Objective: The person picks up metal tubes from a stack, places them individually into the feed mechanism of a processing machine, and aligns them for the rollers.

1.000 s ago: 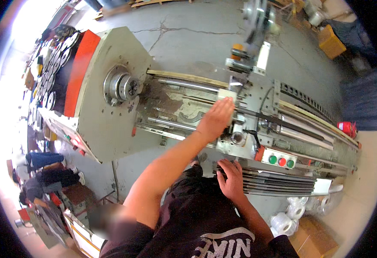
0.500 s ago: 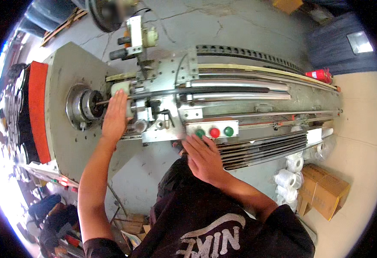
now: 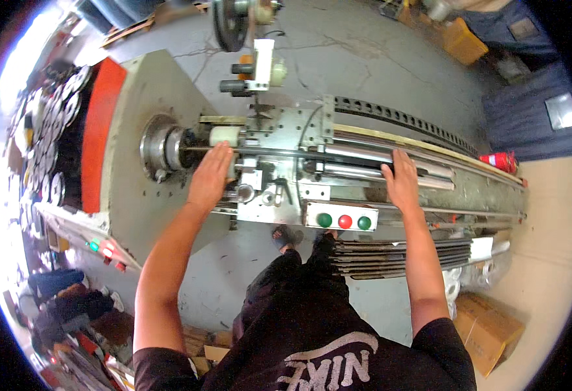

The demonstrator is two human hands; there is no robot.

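A long grey lathe-like machine (image 3: 136,98) lies across the view, with a round metal chuck (image 3: 159,148) at its left end. My left hand (image 3: 209,177) lies flat, fingers together, on the thin rod and carriage just right of the chuck. My right hand (image 3: 401,180) rests palm down on the long steel guide rails (image 3: 364,156) further right. Between my hands sits the metal carriage plate (image 3: 292,127), and below it a white button panel (image 3: 340,217) with green and red buttons. Neither hand grips anything.
A red panel (image 3: 100,130) and several round metal discs (image 3: 44,130) sit at the machine's left end. A red extinguisher (image 3: 498,159) lies at the far right. White rolls (image 3: 452,287) and a cardboard box (image 3: 488,322) stand on the floor at lower right.
My right hand has moved from near the button panel up and right onto the guide rails. My left hand stays by the chuck. The view has shifted with my head.
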